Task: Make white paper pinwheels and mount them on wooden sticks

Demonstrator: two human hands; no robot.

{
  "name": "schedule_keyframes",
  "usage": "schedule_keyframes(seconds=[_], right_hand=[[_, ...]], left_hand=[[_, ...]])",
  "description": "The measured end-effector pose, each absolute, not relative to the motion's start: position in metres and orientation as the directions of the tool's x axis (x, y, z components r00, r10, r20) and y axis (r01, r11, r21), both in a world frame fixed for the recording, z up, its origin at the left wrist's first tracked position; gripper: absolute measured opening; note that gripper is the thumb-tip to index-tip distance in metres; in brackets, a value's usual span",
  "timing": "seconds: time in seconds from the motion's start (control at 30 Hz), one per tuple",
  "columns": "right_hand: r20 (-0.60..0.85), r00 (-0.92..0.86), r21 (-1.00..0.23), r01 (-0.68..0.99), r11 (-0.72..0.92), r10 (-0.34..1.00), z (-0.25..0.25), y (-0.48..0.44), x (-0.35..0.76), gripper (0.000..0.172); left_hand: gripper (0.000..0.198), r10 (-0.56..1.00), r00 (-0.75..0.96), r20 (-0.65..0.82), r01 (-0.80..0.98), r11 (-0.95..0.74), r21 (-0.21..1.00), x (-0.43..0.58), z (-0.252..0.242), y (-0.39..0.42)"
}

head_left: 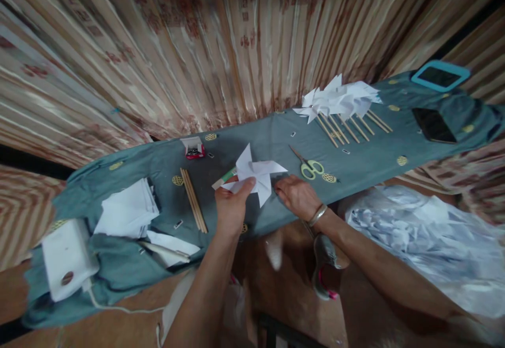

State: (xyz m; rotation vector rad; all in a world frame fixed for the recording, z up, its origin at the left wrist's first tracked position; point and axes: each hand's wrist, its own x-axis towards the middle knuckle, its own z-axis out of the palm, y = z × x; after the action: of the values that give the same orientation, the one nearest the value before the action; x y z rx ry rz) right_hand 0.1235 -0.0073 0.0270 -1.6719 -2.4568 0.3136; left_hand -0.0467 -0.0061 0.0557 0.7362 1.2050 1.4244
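My left hand (232,203) holds a white paper pinwheel (258,171) above the cloth-covered table (268,137), its thumb pressed on the paper near the centre. Just right of the pinwheel, my right hand (295,195) has its fingers curled together low over the cloth; what they hold, if anything, is hidden. A green and tan strip (223,178) lies partly under the pinwheel. Scissors with yellow-green handles (311,169) lie beyond my right hand. Left of my left hand are several wooden sticks (193,200) and a small red box (194,149), open.
Pinwheels on sticks (339,100) lie at the back right, near a dark phone (434,125) and a blue-framed device (440,76). White paper squares (128,208), a pen (165,251) and a white device (69,258) sit left. A plastic bag of paper (418,237) stands below right.
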Motion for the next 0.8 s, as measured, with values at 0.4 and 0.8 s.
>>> schedule_keyframes(seconds=[0.4,0.8], right_hand=[[0.295,0.23,-0.901,0.391,0.189,0.928,0.075,-0.004,0.172,0.009],[0.436,-0.142,-0.723,0.534,0.439,0.889,0.094,-0.037,0.112,0.006]], left_hand=[[0.023,0.943,-0.229,-0.243,-0.374,0.145,0.916,-0.042,0.063,-0.008],[0.017,0.977,-0.104,-0.186,-0.273,0.151,0.95,-0.032,0.071,-0.019]])
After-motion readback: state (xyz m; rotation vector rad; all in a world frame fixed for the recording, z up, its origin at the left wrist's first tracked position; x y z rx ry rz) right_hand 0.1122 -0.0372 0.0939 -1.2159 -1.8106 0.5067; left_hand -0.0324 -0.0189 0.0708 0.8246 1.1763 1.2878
